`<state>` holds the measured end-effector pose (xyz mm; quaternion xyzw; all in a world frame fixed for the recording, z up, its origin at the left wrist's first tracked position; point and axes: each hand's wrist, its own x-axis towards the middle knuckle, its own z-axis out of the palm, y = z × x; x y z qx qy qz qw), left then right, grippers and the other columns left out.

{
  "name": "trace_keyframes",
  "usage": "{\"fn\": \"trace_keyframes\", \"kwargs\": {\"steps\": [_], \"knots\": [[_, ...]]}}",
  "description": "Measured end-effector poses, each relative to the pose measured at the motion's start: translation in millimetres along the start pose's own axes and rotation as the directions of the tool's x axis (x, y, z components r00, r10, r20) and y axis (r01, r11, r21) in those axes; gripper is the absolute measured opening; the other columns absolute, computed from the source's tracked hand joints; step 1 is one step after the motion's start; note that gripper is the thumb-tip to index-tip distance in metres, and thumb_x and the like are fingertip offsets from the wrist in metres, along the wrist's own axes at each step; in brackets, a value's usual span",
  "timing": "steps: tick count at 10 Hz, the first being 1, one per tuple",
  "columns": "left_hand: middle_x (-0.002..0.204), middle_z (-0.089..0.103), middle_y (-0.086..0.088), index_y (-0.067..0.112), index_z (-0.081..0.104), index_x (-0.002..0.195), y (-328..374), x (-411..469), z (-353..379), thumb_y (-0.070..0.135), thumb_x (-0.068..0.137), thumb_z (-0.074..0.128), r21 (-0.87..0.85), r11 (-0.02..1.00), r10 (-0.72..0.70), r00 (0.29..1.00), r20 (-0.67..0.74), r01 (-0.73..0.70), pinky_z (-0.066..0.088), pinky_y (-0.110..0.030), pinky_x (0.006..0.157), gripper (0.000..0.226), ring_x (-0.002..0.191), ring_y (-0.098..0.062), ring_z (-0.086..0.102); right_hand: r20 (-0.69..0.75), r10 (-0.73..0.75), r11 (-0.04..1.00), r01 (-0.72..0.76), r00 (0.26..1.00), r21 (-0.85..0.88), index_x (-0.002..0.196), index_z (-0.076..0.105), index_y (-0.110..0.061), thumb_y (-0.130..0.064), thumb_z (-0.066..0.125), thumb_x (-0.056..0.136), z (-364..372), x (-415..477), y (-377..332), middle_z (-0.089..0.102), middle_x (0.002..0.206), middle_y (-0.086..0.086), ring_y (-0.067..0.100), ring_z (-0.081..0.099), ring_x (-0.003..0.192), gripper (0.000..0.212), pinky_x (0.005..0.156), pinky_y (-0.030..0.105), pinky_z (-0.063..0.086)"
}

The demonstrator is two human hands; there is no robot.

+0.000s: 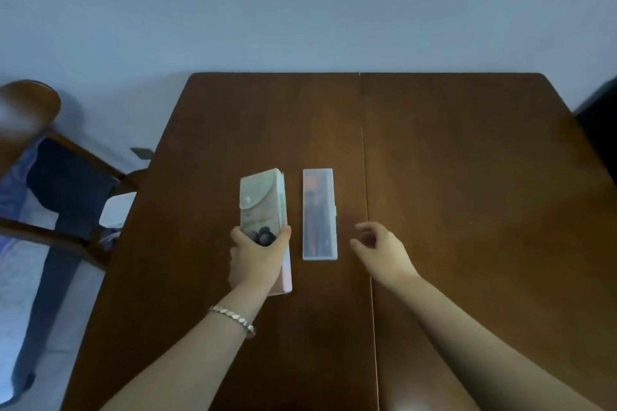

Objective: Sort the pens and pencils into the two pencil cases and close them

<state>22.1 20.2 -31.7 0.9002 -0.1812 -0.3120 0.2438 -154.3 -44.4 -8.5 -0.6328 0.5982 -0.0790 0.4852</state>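
The left hand (258, 257) grips the near part of the pale green pencil case (263, 200), thumb curled round one long side and fingers round the other, so the case is clasped across its width. A dark printed motif shows just above the knuckles, and a pale pink edge of the case runs down beside the wrist. A rounded flap with a small snap lies flat over the far half of the case. A beaded bracelet (233, 319) circles the left wrist. The right hand (384, 250) holds nothing; its fingers hang loosely curled, palm turned toward the left, just to the right of the clear plastic pencil case (319, 213) and apart from it. That case lies flat on the table, parallel to the green one with a narrow strip of wood between them. Dark and orange shapes show through its frosted lid, too blurred to tell apart. Both cases sit near the middle of the brown wooden table (467, 177), left of the seam that runs down its top. Off the table's left edge stands a wooden chair (30, 103) with dark cloth draped over it, and a plain pale wall (300, 10) rises behind.
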Motion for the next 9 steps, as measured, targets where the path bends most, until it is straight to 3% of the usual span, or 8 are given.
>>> {"fn": "trace_keyframes", "kwargs": {"steps": [1,2,3,5,6,7,8,9], "knots": [[0.125,0.048,-0.010,0.016,0.031,0.125,8,28,15,0.061,0.073,0.063,0.122,0.993,0.007,0.998,-0.066,0.001,0.052,-0.043,0.087,0.076,0.113,-0.031,0.051,-0.003,0.103,0.994,-0.103,0.995,0.033,0.137,0.039,-0.014,-0.026,0.047,0.095,20,28,-6,0.055,0.125,0.007,0.011,0.049,0.092,0.044,0.061,0.013,0.039],[0.132,0.043,-0.012,0.011,0.031,0.131,18,41,31,0.060,0.074,0.063,0.228,0.973,0.051,0.995,-0.091,-0.029,0.045,-0.045,0.094,0.082,0.120,-0.032,0.044,-0.012,0.166,0.985,-0.165,0.986,0.057,0.144,0.029,-0.015,-0.031,0.044,0.096,37,54,-14,0.047,0.136,0.011,0.021,0.055,0.108,0.053,0.078,0.022,0.048],[0.145,0.030,-0.015,0.007,0.019,0.143,23,48,46,0.055,0.083,0.056,0.288,0.951,0.135,0.989,-0.064,-0.111,0.034,-0.043,0.106,0.085,0.130,-0.033,0.033,0.003,0.202,0.978,-0.202,0.979,0.050,0.144,0.028,-0.014,-0.032,0.045,0.096,49,75,-21,0.039,0.143,0.011,0.028,0.051,0.122,0.054,0.099,0.037,0.047],[0.155,0.014,-0.011,0.009,0.002,0.149,23,53,58,0.051,0.092,0.041,0.360,0.912,0.219,0.975,-0.028,-0.195,0.026,-0.041,0.112,0.081,0.138,-0.032,0.023,-0.084,0.276,0.955,-0.263,0.957,0.139,0.140,0.037,-0.016,-0.022,0.047,0.096,72,85,-24,0.039,0.137,0.009,0.027,0.050,0.120,0.046,0.099,0.039,0.046],[0.155,0.012,-0.011,0.010,0.000,0.149,30,58,61,0.052,0.092,0.040,0.357,0.919,0.184,0.983,-0.017,-0.166,0.025,-0.043,0.111,0.082,0.136,-0.033,0.023,-0.093,0.263,0.956,-0.246,0.960,0.160,0.140,0.036,-0.017,-0.022,0.047,0.096,72,87,-24,0.039,0.137,0.008,0.026,0.047,0.123,0.046,0.100,0.039,0.044],[0.156,0.009,-0.011,0.008,-0.002,0.148,40,61,59,0.050,0.092,0.039,0.377,0.918,0.123,0.992,0.028,-0.125,0.023,-0.044,0.112,0.081,0.136,-0.034,0.023,-0.046,0.229,0.972,-0.226,0.972,0.070,0.136,0.041,-0.014,-0.025,0.046,0.096,63,87,-27,0.041,0.134,0.008,0.026,0.051,0.117,0.041,0.097,0.038,0.047],[0.155,0.008,-0.014,0.006,0.005,0.147,49,51,50,0.047,0.094,0.038,0.454,0.880,0.146,0.989,0.028,-0.143,0.016,-0.044,0.115,0.076,0.139,-0.036,0.018,0.039,0.227,0.970,-0.223,0.973,-0.096,0.132,0.043,-0.010,-0.029,0.042,0.097,51,85,-31,0.044,0.133,0.010,0.027,0.052,0.115,0.040,0.095,0.038,0.049],[0.142,0.032,-0.014,0.012,0.036,0.135,60,35,41,0.038,0.093,0.044,0.496,0.803,0.324,0.941,0.102,-0.331,0.029,-0.041,0.110,0.049,0.130,-0.031,0.032,0.132,0.294,0.944,-0.265,0.947,-0.197,0.123,0.051,-0.003,-0.024,0.041,0.097,32,68,-30,0.055,0.124,0.013,0.021,0.054,0.098,0.035,0.092,0.034,0.049]]}}
